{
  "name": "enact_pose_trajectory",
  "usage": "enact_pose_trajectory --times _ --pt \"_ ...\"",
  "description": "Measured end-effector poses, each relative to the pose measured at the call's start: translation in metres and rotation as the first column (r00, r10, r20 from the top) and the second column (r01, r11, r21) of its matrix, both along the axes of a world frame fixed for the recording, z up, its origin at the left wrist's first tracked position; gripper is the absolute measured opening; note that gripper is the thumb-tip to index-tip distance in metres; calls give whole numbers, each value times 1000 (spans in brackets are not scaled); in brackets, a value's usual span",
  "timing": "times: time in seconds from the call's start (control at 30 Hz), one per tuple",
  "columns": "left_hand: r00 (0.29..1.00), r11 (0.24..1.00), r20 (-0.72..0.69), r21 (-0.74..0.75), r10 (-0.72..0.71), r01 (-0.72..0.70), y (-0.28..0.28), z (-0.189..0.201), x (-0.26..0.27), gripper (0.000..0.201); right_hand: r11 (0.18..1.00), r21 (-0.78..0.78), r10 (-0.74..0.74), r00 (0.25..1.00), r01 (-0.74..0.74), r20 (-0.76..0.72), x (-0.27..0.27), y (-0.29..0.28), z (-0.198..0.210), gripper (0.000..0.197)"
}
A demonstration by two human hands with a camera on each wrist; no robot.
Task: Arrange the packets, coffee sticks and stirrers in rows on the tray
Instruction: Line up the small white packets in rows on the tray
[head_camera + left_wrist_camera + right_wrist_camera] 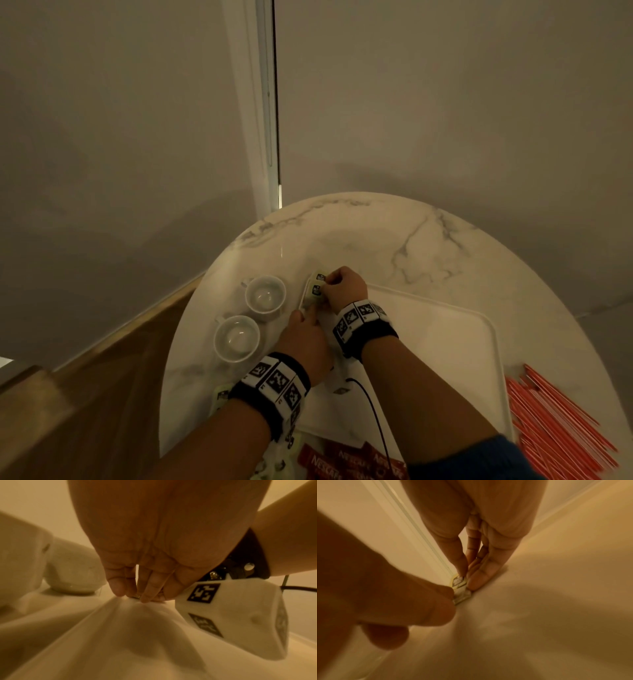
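Observation:
Two small pale green packets (317,287) lie at the far left corner of the white tray (428,342). My right hand (342,284) bends over them from the right. In the right wrist view its fingertips (462,573) pinch the far packet (458,580) against the tray rim. My left hand (305,320) reaches in from the near side and its fingertips (120,591) pinch the near end of the packets (461,596). Red coffee sticks (349,462) lie on the table at the near edge. Red and white stirrers (555,421) are heaped to the tray's right.
Two empty white cups (265,294) (236,337) stand left of the tray on the round marble table (411,240). More green packets (222,397) lie near my left wrist. A black cable (373,411) runs over the tray. Walls close off the far side.

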State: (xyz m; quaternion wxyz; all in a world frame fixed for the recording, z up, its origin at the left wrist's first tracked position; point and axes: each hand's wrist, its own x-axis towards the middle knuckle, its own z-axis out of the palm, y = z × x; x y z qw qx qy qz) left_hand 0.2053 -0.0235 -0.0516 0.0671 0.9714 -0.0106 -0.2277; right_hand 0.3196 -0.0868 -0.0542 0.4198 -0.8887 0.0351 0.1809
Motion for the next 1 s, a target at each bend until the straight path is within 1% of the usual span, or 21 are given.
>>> enact_pose_trajectory --times 0.1,0.27,0.37,0.47,0.6,0.7,0.8,0.9,0.97,1.0 --pt "1000 1000 23 7 -2 2 0 6 1 44 999 29 -30 1000 30 2 1 -2 -2 19" --pt "996 994 7 -62 89 -88 4 18 -2 52 994 55 -96 995 95 3 -1 -7 -5 19" --pt "995 993 11 -60 98 -98 3 25 -2 42 997 43 -70 998 70 4 -1 -6 -5 22" --pt "994 991 -30 -86 103 -105 4 24 -2 36 998 28 -63 998 63 -1 -1 -6 -5 22" --pt "997 996 -40 -58 71 -73 6 31 -2 37 998 12 -55 998 55 1 -2 -4 -5 16" --pt "999 1000 -33 23 17 -16 5 45 -3 38 999 6 -38 999 38 -23 -3 -5 -4 13" --pt "999 1000 -34 28 -5 6 5 54 -4 39 1000 12 -27 998 28 -53 -5 -9 1 7" --pt "1000 1000 -13 -19 -3 2 8 59 -7 37 999 23 -41 997 43 -64 -9 -14 8 8" --pt "999 993 34 -115 40 -35 13 58 -11 36 996 60 -61 996 65 -64 -15 -19 13 10" --pt "995 980 66 -188 72 -58 17 56 -15 36 993 95 -67 996 73 -67 -20 -22 16 12"
